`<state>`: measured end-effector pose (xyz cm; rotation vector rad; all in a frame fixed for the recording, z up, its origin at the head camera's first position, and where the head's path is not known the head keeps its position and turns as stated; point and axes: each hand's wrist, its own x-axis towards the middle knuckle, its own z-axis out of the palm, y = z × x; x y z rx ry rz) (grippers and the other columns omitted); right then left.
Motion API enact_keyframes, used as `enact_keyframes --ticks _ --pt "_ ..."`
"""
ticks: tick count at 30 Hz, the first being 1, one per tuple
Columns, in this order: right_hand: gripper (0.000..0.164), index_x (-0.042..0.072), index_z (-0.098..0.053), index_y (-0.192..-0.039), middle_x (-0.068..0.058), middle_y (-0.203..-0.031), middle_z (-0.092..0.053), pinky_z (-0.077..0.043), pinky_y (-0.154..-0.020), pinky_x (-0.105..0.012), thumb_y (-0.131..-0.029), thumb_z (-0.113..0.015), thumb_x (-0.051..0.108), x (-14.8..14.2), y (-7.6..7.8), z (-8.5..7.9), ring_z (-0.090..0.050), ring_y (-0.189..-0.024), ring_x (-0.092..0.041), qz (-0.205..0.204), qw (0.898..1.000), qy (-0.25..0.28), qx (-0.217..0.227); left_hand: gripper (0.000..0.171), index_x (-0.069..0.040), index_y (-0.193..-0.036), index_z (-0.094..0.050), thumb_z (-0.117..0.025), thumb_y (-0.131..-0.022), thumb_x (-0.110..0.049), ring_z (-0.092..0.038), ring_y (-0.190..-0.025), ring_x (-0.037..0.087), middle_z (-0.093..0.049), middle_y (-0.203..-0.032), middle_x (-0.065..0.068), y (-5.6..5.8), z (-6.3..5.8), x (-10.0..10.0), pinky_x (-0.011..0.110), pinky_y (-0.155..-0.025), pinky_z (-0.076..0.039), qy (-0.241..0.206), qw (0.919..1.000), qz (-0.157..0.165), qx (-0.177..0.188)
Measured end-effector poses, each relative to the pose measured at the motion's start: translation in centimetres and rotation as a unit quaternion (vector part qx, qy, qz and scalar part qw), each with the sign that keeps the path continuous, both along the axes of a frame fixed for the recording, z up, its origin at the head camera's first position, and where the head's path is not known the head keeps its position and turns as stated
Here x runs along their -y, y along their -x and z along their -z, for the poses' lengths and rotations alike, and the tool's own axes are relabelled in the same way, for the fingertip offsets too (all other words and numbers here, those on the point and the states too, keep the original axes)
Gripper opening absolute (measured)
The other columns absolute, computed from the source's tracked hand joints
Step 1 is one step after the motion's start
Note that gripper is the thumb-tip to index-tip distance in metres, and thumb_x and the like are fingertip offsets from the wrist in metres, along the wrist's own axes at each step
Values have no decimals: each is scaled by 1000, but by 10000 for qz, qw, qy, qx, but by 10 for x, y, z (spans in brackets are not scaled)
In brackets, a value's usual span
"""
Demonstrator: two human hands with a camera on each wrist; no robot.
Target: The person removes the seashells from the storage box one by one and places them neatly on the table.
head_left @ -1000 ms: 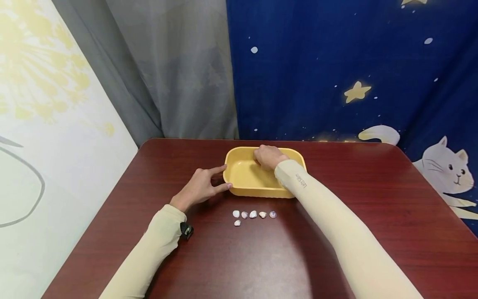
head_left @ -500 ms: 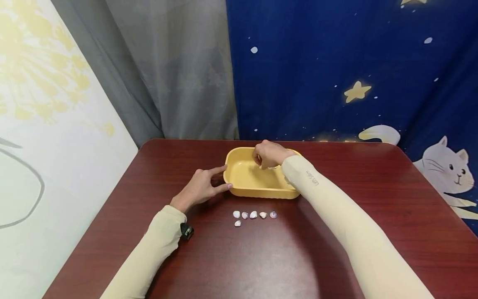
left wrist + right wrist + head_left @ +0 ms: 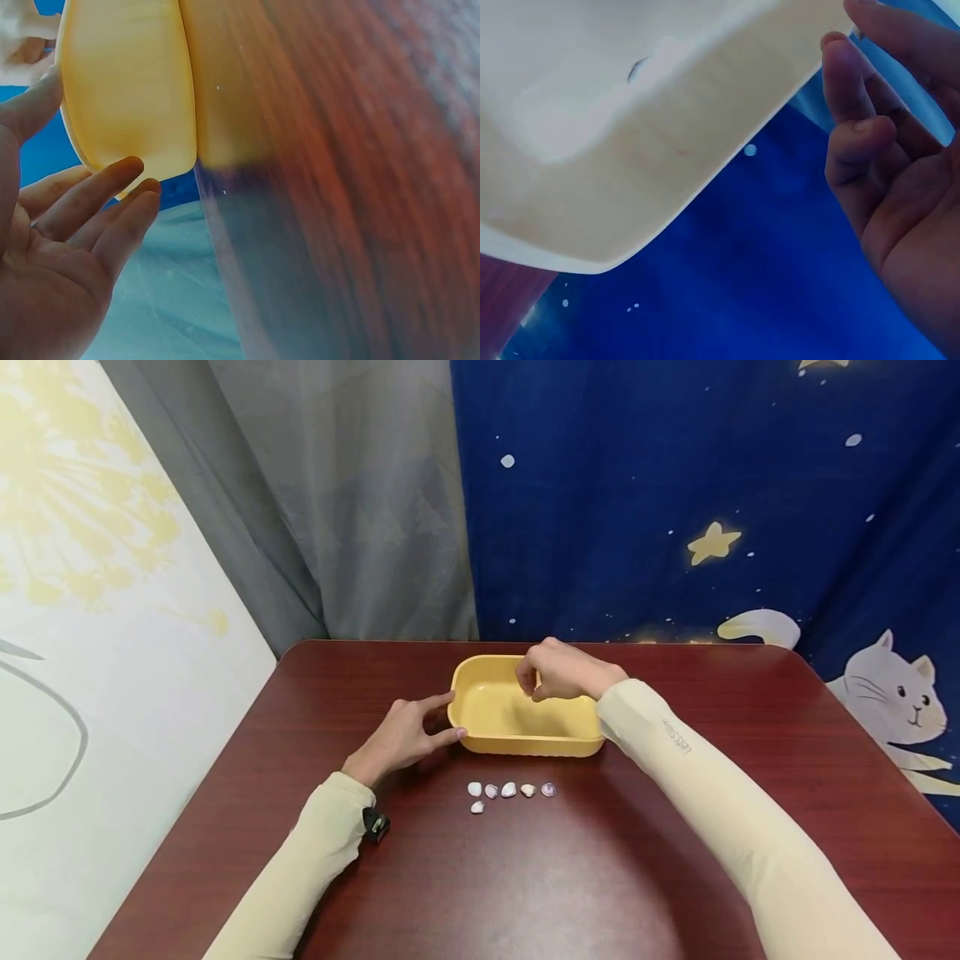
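Indoor room was homelike in decor, exact kind unclear. Gray curtain [image 3: 367, 510] and blue curtain [image 3: 577, 543] with printed stars [image 3: 714, 544] and cartoon cat [image 3: 900, 693] hung behind reddish-brown table [image 3: 750, 735]; white surface [image 3: 150, 693] at left carried yellow dandelion-like print [image 3: 60, 485].

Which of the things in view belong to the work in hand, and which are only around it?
Likely in the work:
yellow rectangular plastic tub
six small pale seashells
left hand
right hand

Only around:
grey fabric curtain
blue star-printed fabric curtain
white yellow-patterned wall
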<state>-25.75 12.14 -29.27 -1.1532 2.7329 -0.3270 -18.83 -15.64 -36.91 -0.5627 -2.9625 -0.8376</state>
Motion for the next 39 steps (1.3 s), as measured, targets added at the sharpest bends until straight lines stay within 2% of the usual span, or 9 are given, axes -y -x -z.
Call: enact_keyframes --ticks 6,12,17,23,30,35,39 --pt "13 17 -74 -76 8 -77 -71 -51 -69 -28 -80 -78 5 -11 -15 2 -61 -69 -9 -238 9976 542 -356 73 -14 -147 -54 -73 -87 -52 -65 -114 24 -62 -140 13 1 1 -1 45 -103 -52 41 10000 -7 -28" --pt "11 18 -74 -81 7 -80 -73 -52 -68 -26 -81 -77 7 -16 -30 7 -61 -66 -4 -337 9943 850 -542 75 -13 -147 -53 -74 -87 -53 -63 -120 24 -62 -141 13 3 -1 -1 46 -105 -51 61 10000 -35 2" --pt "12 15 -75 -88 6 -84 -74 -51 -67 -24 -81 -77 5 -14 -40 12 -60 -62 -2 -391 9934 953 -509 74 -13 -147 -53 -74 -87 -52 -62 -124 25 -61 -142 13 2 -1 0 46 -106 -50 51 10000 -21 -8" --pt "24 13 -79 -102 4 -90 -78 -49 -63 -20 -80 -78 3 -13 -49 18 -59 -58 0 -525 9920 1054 -454 74 -13 -147 -53 -74 -87 -52 -63 -124 24 -61 -142 12 3 0 -1 45 -105 -51 42 10000 13 -36" --pt "15 19 -82 -94 10 -86 -76 -51 -69 -22 -83 -80 10 -9 -60 24 -60 -67 -2 -1025 9885 916 -626 73 -12 -147 -53 -74 -88 -50 -63 -125 24 -62 -141 12 4 1 -1 44 -104 -52 -10 9999 65 -93" --pt "14 19 -82 -94 11 -84 -75 -51 -72 -23 -83 -79 10 -6 -66 26 -64 -73 -9 -1086 9883 917 -546 73 -12 -147 -53 -74 -88 -50 -63 -126 24 -62 -142 11 4 1 -1 44 -104 -52 -5 10000 62 -63" --pt "17 18 -81 -95 11 -85 -74 -51 -70 -21 -81 -80 8 -6 -70 27 -62 -69 -4 -1060 9891 930 -428 73 -12 -147 -53 -74 -88 -50 -63 -126 24 -62 -141 11 5 2 -1 44 -104 -52 -19 10000 61 -53"
